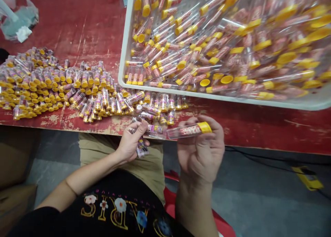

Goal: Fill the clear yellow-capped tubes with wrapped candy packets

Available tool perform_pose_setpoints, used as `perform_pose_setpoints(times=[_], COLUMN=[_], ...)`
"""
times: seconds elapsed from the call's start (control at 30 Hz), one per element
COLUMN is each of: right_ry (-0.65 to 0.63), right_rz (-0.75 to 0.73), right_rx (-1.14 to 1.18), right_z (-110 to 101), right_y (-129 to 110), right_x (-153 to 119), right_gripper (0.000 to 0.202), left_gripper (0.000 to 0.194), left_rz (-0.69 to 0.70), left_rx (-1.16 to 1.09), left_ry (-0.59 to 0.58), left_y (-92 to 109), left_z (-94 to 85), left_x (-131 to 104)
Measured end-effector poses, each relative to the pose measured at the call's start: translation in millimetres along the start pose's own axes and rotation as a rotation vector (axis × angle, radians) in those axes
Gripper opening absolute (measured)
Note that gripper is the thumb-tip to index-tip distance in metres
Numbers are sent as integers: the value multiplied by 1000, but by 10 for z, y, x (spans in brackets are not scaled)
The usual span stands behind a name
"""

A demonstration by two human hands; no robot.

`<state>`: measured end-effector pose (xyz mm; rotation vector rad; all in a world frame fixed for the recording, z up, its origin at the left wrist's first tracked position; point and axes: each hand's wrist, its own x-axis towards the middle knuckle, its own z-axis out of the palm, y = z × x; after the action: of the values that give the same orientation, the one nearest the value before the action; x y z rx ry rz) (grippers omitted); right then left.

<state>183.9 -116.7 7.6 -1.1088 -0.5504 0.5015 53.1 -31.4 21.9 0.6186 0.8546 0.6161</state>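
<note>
My right hand pinches a clear plastic tube with a yellow cap and small red-and-white pieces inside. The tube lies nearly level, its cap to the right and its clear end toward my left hand. My left hand is closed on purple printed plastic sleeves in front of the table edge. Another purple-labelled clear piece is between the hands, close to the tube's end; whether the left fingers hold it I cannot tell. Wrapped tubes with yellow caps stand and lie just beyond.
A large white tray of unlabelled yellow-capped tubes takes up the right of the red table. Several rows of wrapped tubes are heaped on the left. Cardboard boxes stand at lower left; a yellow power strip lies on the floor.
</note>
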Motion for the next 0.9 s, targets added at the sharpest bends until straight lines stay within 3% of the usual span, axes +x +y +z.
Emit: perform_pose_setpoints(times=[0.2,0.37,0.47,0.57,0.73,0.9], right_ry=[57,55,-26,-160,-327,-290], right_rz=[62,-71,-135,-103,-135,-299], right_rx=[71,-93,-244,-319,-399,-423], right_z=[10,24,-22,-65,-16,85], right_y=[10,53,81,71,0,0], right_x=[-36,-101,-179,-248,-240,-184], right_gripper=[32,30,32,28,40,41], left_gripper=[67,65,68,75,80,70], left_rz=[-2,-11,6,8,30,62], left_rx=[-15,-20,-59,-64,15,82], left_ry=[-6,7,-4,-44,-123,-190], left_y=[-39,-23,29,62,20,-10], left_z=[-23,-11,-5,-32,-108,-110], left_x=[35,29,7,5,6,-42])
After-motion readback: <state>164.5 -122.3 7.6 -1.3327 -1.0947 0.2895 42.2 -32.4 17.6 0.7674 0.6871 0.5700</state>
